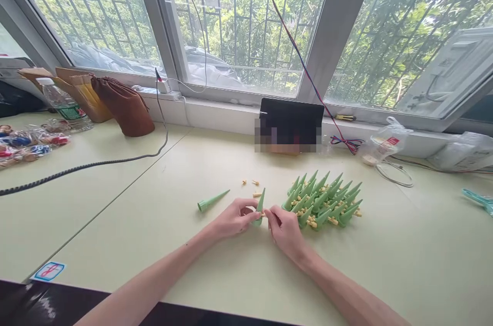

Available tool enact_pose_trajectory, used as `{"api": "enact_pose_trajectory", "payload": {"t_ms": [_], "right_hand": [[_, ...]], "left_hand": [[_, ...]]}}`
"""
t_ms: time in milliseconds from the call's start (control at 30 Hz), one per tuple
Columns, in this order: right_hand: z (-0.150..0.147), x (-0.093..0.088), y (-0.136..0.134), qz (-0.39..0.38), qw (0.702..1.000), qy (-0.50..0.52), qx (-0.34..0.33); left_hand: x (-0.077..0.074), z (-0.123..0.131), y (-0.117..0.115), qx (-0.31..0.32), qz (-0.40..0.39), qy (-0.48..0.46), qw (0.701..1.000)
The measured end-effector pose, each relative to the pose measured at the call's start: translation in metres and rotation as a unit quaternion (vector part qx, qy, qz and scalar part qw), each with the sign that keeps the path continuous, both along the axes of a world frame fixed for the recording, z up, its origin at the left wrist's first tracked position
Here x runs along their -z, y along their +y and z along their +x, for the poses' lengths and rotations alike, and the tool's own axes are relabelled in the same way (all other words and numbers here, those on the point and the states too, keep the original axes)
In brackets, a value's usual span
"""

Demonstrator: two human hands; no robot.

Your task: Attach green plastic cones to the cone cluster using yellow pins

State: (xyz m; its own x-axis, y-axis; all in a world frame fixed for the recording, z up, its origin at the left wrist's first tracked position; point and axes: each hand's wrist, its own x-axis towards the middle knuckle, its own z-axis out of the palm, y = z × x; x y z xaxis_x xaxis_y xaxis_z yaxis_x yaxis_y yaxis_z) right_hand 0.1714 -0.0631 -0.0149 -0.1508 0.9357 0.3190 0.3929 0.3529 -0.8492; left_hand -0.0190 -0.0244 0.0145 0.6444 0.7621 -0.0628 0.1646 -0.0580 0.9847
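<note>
My left hand [234,217] is closed around the base of a green pointed cone [261,200], held upright with its tip up. From the right, the fingertips of my right hand [285,229] pinch a small yellow plastic piece [263,215] against the cone's side; most of it is hidden by the fingers. Left of my hands another green cone [211,202] lies on its side. Just beyond them are a few loose yellow pieces [256,183]. Close by on the right, several green cones [321,197] with yellow pieces attached stand packed together in rows.
A dark screen [291,123] leans by the window sill. Behind on the left are a brown drawstring pouch [125,108], a plastic bottle [63,102] and bagged figures [33,144]. A black cable [100,164] crosses the table [154,223]. Plastic bags [387,141] sit at back right.
</note>
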Motion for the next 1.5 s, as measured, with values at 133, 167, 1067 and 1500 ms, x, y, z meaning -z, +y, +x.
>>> {"api": "enact_pose_trajectory", "payload": {"t_ms": [133, 167, 1067, 1500], "right_hand": [[-0.001, 0.001, -0.001, -0.004, 1.0, -0.005, 0.005], [-0.001, 0.001, -0.001, -0.005, 1.0, -0.005, 0.007], [-0.001, 0.0, 0.003, 0.131, 0.984, -0.121, -0.014], [-0.001, 0.002, 0.0, 0.111, 0.986, -0.124, -0.013]], "left_hand": [[0.002, 0.0, 0.0, -0.001, 0.013, 0.002, 1.0], [0.002, 0.001, 0.0, 0.0, 0.02, 0.004, 1.0], [-0.011, -0.005, 0.008, -0.034, 0.017, 0.038, 0.999], [-0.001, -0.004, 0.005, -0.019, 0.051, 0.031, 0.998]]}}
